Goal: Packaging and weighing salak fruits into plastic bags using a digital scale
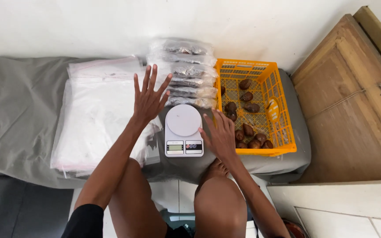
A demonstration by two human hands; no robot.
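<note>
Grey cloth [18,114] covers a low platform set against a white wall, with a wooden panel [353,101] leaning at the right. Largest on the cloth is a stack of empty clear plastic bags [89,119] at the left; behind the centre stands a pile of filled, sealed bags [186,72] with dark contents. Right of these sits an orange plastic crate [283,128] holding scattered dark brown fruits [248,108], most gathered at its near end. A white digital kitchen scale [184,130], its round platform bare, stands at the platform's front edge between the empty bags and the crate. The left hand [148,101] is raised above the empty bags, fingers spread wide, holding nothing. The right hand [220,134] lies open, fingers loosely extended, between the scale's right edge and the crate's near left corner; whether it touches either cannot be told.
</note>
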